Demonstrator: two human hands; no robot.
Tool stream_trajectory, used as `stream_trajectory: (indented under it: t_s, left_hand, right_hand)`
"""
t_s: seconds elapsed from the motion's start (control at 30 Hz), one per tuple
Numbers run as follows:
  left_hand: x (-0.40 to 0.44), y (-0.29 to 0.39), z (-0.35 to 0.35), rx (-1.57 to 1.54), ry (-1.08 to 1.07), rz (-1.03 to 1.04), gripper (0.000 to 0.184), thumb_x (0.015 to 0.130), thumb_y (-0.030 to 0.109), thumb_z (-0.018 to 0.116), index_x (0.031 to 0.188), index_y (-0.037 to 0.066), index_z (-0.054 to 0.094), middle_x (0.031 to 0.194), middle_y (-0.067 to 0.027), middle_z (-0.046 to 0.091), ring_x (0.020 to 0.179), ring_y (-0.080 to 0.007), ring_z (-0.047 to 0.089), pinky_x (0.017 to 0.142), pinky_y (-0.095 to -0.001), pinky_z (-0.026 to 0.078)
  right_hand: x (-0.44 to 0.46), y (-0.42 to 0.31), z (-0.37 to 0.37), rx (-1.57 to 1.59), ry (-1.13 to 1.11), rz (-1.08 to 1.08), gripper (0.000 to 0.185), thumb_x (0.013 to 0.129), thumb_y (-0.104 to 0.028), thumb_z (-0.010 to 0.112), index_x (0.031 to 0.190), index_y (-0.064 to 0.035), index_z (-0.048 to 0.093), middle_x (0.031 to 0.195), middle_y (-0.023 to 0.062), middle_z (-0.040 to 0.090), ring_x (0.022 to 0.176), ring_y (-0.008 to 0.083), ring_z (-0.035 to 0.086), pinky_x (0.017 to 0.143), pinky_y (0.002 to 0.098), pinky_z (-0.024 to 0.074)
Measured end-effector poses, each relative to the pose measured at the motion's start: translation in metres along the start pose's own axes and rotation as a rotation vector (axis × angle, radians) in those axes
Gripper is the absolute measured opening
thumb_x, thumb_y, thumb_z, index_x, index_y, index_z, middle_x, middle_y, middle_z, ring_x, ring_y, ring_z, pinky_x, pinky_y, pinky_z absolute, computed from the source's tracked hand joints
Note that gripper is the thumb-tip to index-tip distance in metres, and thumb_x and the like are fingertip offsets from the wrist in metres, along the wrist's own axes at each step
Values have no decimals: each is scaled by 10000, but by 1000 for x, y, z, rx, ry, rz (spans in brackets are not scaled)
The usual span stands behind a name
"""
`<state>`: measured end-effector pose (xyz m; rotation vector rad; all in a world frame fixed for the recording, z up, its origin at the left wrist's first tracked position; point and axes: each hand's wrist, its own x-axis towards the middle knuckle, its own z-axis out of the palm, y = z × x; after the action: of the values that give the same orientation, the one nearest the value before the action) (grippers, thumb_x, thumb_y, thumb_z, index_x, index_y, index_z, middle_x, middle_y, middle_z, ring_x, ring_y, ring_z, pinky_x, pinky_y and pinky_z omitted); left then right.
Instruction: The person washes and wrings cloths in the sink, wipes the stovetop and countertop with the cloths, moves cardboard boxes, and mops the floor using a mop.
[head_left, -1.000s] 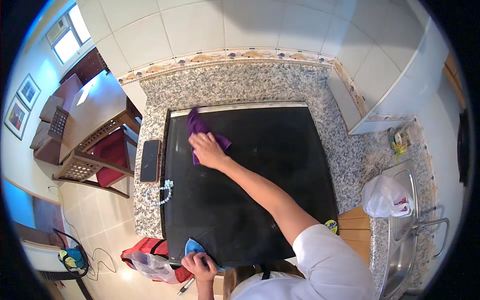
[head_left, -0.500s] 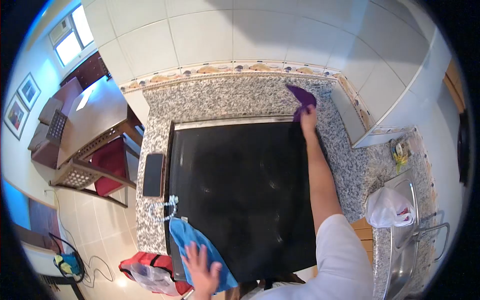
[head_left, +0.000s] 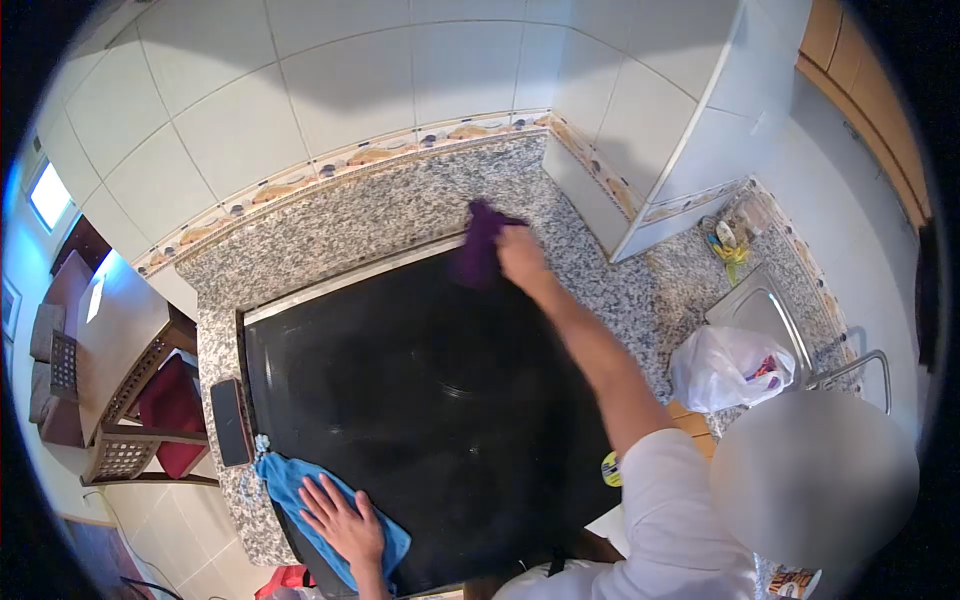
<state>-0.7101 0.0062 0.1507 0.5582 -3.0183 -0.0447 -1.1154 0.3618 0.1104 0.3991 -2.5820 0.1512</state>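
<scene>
My right hand (head_left: 522, 258) is closed around a bunched purple cloth (head_left: 480, 245) at the back right corner of a black glass cooktop (head_left: 430, 400). That cloth hangs over the cooktop's rear edge and the granite behind it. Fingers spread, my left hand (head_left: 345, 525) lies flat on a blue cloth (head_left: 290, 485) at the cooktop's front left. By the upper end of the blue cloth is a light blue beaded string (head_left: 262, 443), partly hidden. A dark phone (head_left: 231, 422) rests on the granite to the left.
Granite counter (head_left: 340, 225) borders the cooktop, with a tiled wall (head_left: 350, 90) behind. On the right, a white plastic bag (head_left: 715, 370) sits by the metal sink (head_left: 765, 310) and tap (head_left: 880, 365). A blurred oval covers the lower right. A table (head_left: 120, 310) and chair (head_left: 170, 410) stand left.
The view has turned right. My right hand has drawn the purple cloth from the granite onto the cooktop's rear edge. My left hand now lies flatter on the blue cloth, which covers more of the beads.
</scene>
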Motion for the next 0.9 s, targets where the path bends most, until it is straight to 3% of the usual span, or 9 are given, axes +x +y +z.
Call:
stream_trajectory:
  t_s: [0.07, 0.17, 0.23, 0.27, 0.37, 0.5, 0.57, 0.7, 0.9]
  left_hand:
    - [6, 8, 1, 55, 15, -67, 592, 911, 381, 344, 1386, 43, 244, 1461, -151, 170, 1355, -305, 130, 1081, -469, 73]
    - [10, 26, 3, 45, 8, -138, 573, 915, 360, 335, 1387, 46, 247, 1462, -146, 170, 1355, -302, 128, 1081, -468, 75]
    - [19, 44, 5, 36, 21, -145, 563, 919, 356, 327, 1385, 48, 254, 1461, -144, 173, 1355, -300, 127, 1081, -468, 76]
    - [24, 53, 5, 23, 20, -123, 562, 919, 358, 325, 1383, 47, 257, 1461, -145, 174, 1355, -300, 128, 1081, -468, 74]
    - [31, 70, 3, 9, 21, -114, 560, 921, 365, 320, 1378, 45, 268, 1459, -149, 178, 1355, -301, 128, 1083, -468, 67]
    - [39, 76, 7, -7, 53, -165, 571, 914, 384, 325, 1378, 55, 273, 1456, -139, 191, 1355, -292, 133, 1086, -462, 64]
    - [40, 77, 5, -48, 41, -183, 580, 888, 372, 383, 1367, 56, 303, 1451, -154, 198, 1350, -299, 148, 1085, -467, 66]
    - [40, 75, 8, -51, 47, -166, 592, 875, 374, 409, 1367, 61, 304, 1452, -134, 208, 1350, -293, 154, 1084, -466, 75]
    - [40, 73, 13, -16, 72, -155, 587, 877, 392, 407, 1371, 91, 309, 1449, -110, 229, 1343, -287, 180, 1078, -469, 109]
  right_hand:
    - [-45, 35, -63, 225, -24, -43, 259, 708, -93, 523, 929, 34, 569, 934, 210, 535, 854, 374, 532, 795, 452, 450]
    - [-114, 27, -161, 144, -589, 253, 347, 681, -147, 555, 988, 12, 581, 1023, 202, 529, 993, 368, 508, 866, 448, 426]
    - [-135, 32, -192, 140, -765, 234, 432, 701, -220, 581, 1064, 12, 560, 1126, 214, 489, 1124, 370, 423, 953, 510, 332]
    - [-133, 41, -188, 138, -764, 221, 432, 701, -220, 581, 1064, 12, 560, 1126, 214, 489, 1124, 370, 423, 953, 510, 332]
    - [-136, 88, -81, 81, -142, 176, 587, 780, -316, 553, 1253, 5, 417, 1324, 269, 296, 1274, 420, 208, 1029, 558, 174]
    - [-26, 60, -29, -5, -62, 430, 570, 848, -337, 463, 1284, 19, 374, 1401, 267, 204, 1307, 429, 146, 1049, 542, 136]
    - [33, 39, -11, 38, -132, 476, 577, 849, -348, 458, 1319, -32, 344, 1399, 267, 212, 1313, 414, 159, 1046, 508, 178]
    - [67, -5, 41, 34, -19, 77, 479, 822, -334, 473, 1240, -100, 469, 1356, 162, 347, 1247, 340, 308, 1004, 508, 241]
    - [27, 91, -13, -364, -70, 195, 307, 770, -242, 498, 946, -37, 643, 1026, 122, 553, 987, 259, 459, 786, 419, 333]
